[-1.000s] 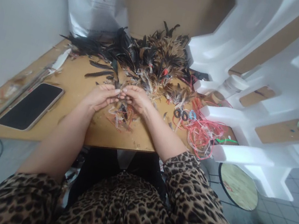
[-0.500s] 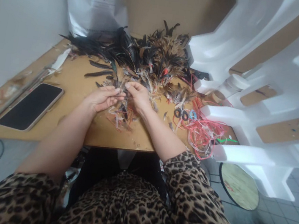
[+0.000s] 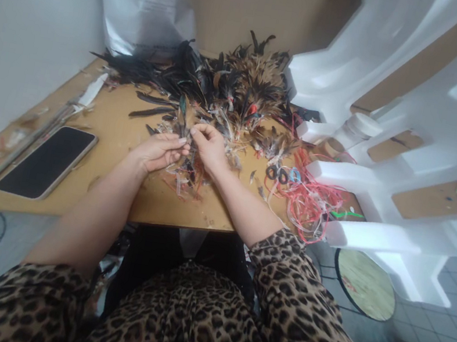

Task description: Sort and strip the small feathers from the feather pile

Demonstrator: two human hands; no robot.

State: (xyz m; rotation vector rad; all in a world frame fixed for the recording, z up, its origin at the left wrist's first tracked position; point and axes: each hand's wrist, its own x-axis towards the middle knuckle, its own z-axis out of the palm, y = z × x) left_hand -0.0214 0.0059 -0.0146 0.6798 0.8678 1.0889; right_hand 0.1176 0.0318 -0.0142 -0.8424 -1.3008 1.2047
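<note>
Between my two hands a small bunch of brown and dark feathers (image 3: 185,118) points up and away from me. My left hand (image 3: 162,151) pinches its lower end, the thumb on top and the other fingers curled. From the other side my right hand (image 3: 208,144) closes thumb and forefinger on the same bunch. Its quill ends are hidden by the fingers. Under and below the hands lie loose feather scraps and bits of pink string (image 3: 184,184). Just behind, black feathers (image 3: 153,110) lie singly on the table.
A large pile of feather bunches (image 3: 257,79) lies at the back. Right of my hands are black-handled scissors (image 3: 277,173), tangled pink string (image 3: 315,201) and white foam packing (image 3: 376,235). A phone (image 3: 48,161) and a thin rod (image 3: 29,145) lie left on the table (image 3: 105,190).
The feather bunch stands more upright and spreads more visibly above the fingers. My hands have drawn slightly closer together; the things on the table have stayed put.
</note>
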